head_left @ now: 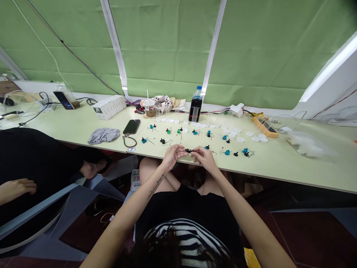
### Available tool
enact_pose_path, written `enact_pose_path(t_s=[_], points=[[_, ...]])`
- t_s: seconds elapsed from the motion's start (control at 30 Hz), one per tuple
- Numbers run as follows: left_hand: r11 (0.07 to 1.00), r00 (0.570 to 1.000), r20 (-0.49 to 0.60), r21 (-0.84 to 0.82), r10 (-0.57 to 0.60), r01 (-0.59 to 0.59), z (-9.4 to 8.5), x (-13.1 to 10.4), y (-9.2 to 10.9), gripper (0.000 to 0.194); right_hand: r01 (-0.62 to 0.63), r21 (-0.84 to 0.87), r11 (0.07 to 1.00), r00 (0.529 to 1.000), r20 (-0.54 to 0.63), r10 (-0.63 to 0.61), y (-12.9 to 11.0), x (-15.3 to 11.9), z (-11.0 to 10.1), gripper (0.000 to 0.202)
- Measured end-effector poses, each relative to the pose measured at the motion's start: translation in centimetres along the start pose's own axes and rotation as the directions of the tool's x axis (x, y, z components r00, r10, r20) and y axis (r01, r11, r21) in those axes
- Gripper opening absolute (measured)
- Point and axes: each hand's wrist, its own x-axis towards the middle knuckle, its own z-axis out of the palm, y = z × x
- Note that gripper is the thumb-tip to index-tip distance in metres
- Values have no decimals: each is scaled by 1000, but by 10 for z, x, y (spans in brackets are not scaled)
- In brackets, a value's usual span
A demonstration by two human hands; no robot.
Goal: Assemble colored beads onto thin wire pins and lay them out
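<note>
Over the table's front edge, my left hand (173,156) and my right hand (205,158) meet around a small black part (188,150). Both sets of fingers are pinched on it, one hand at each end; its exact kind is too small to make out. Just beyond my hands lie groups of small parts with thin metal rods: a black one (163,141), green ones (168,131) and blue ones (227,152). Behind these groups runs a line of round white caps (212,126), with more caps (256,139) to the right.
A dark phone (132,127) and a grey cloth (104,136) lie to the left. At the back stand a bottle (199,91) behind an upright phone (195,111), and a drink cup (150,108). A yellow multimeter (264,127) is on the right. Someone sits at the left (33,163).
</note>
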Motion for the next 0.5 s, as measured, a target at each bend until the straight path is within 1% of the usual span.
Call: enact_pose_path(t_s=[0.27, 0.5], points=[[1000, 1000, -3, -12, -5, 5, -1, 0, 0, 29, 27, -6, 1000, 999, -34, -27, -5, -1, 1, 36], [1000, 1000, -8, -4, -12, 12, 1, -1, 2, 31, 20, -3, 1000, 999, -27, -20, -2, 0, 0, 32]])
